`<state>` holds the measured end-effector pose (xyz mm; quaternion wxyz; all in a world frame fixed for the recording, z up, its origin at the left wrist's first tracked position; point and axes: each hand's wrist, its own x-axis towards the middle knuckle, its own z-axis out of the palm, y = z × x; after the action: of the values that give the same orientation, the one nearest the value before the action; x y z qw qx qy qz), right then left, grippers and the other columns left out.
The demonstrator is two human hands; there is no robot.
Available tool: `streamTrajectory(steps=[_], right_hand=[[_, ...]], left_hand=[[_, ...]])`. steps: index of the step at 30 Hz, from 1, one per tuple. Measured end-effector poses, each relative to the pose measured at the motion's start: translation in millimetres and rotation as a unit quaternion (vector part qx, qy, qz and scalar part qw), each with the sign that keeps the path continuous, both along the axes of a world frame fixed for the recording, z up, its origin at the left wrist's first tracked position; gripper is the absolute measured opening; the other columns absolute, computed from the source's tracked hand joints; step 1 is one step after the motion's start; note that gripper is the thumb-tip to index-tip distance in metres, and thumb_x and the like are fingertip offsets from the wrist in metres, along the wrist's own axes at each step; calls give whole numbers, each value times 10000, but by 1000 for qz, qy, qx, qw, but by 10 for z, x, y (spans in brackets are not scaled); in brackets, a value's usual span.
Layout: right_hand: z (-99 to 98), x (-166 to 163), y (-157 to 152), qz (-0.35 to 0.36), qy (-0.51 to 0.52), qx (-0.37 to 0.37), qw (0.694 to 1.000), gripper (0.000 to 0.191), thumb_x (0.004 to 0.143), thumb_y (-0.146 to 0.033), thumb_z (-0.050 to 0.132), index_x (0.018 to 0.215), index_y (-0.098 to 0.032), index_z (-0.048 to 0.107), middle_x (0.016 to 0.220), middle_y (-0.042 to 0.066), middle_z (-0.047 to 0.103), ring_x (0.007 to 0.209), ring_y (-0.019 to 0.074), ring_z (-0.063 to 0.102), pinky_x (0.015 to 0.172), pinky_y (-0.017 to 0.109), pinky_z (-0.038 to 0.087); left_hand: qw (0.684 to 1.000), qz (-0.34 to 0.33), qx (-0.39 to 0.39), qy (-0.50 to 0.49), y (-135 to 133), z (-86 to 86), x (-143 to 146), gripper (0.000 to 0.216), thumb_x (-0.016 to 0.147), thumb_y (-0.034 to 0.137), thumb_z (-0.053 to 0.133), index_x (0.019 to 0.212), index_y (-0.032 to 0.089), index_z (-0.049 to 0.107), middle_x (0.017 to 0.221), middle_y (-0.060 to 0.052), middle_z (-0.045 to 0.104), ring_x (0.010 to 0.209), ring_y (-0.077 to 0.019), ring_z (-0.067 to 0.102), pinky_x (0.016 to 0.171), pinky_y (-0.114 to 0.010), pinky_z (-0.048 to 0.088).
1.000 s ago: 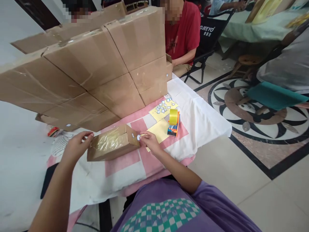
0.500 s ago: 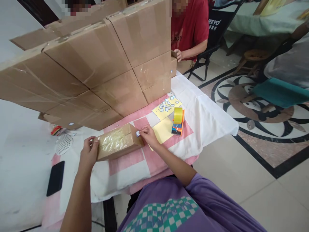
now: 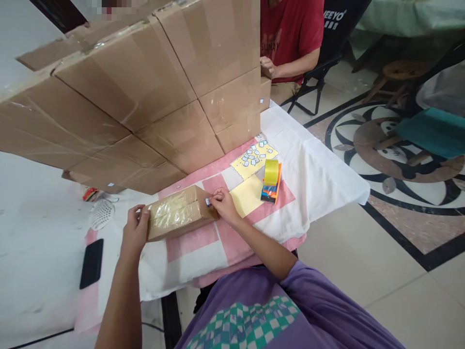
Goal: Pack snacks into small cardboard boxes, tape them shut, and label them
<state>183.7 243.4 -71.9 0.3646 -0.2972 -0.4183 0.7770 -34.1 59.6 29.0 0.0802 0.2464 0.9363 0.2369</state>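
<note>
A small cardboard box (image 3: pixel 173 213), its top covered with shiny clear tape, lies lengthwise before me on the table. My left hand (image 3: pixel 135 228) is wrapped round its left end, thumb near the top edge. At the opposite end, my right hand (image 3: pixel 223 206) has its fingertips pinched on a small white label (image 3: pixel 208 201) that lies against the box's end face. Just beyond that hand is a plain yellow sheet (image 3: pixel 247 196). Several small white labels lie scattered on another yellow sheet (image 3: pixel 238 169) behind it.
Stacked cardboard boxes (image 3: pixel 170 135) form a wall across the back. A tape dispenser (image 3: pixel 271 186) stands right of the sheets. A black phone (image 3: pixel 91 263) and a white perforated piece (image 3: pixel 102 214) lie left. A person in a red shirt (image 3: pixel 294 43) sits beyond, one hand on a box.
My view has shifted slightly, so the surroundings sit differently in the picture. My right hand's label now lies closer to the box's end face. My left hand keeps its hold.
</note>
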Motion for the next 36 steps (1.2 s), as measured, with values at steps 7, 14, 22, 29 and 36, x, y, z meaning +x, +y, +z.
streamTrajectory(steps=[7, 14, 22, 29, 36], right_hand=[[-12, -2, -20, -3, -17, 14, 1000, 278, 692, -352, 681, 867, -245, 493, 620, -92, 611, 568, 131, 547, 621, 261, 405], [-31, -20, -25, 14, -21, 19, 999, 281, 698, -355, 685, 865, -251, 485, 618, -90, 594, 562, 127, 549, 570, 239, 384], [-67, -19, -4, 37, -17, 25, 999, 288, 718, -397, 712, 838, -247, 498, 623, -74, 584, 559, 128, 556, 550, 233, 391], [-53, 38, -62, 6, -39, 99, 994, 196, 785, -419, 685, 780, -225, 655, 677, -17, 578, 643, 154, 535, 617, 283, 430], [-107, 219, -266, 22, -48, 196, 979, 350, 895, -375, 608, 1138, -218, 805, 802, 41, 617, 736, 191, 574, 698, 329, 476]], left_hand=[[1000, -2, 1, 2, -12, -30, -26, 508, 938, 591, 475, 1318, 265, 558, 1148, -90, 694, 996, -258, 668, 903, -389, 527], [1000, -6, -7, 7, -25, -46, -44, 506, 947, 590, 458, 1328, 267, 544, 1148, -90, 695, 997, -261, 670, 901, -392, 525], [999, -22, -32, 5, 9, 2, -46, 467, 959, 551, 447, 1314, 258, 525, 1127, -104, 699, 956, -277, 673, 884, -410, 516], [999, -23, -27, 12, -2, -12, -32, 486, 952, 555, 434, 1319, 248, 518, 1073, -93, 697, 909, -271, 671, 856, -402, 528], [1000, -19, -22, 6, -2, -18, -9, 519, 939, 586, 423, 1329, 257, 512, 1126, -97, 697, 964, -280, 684, 886, -408, 533]])
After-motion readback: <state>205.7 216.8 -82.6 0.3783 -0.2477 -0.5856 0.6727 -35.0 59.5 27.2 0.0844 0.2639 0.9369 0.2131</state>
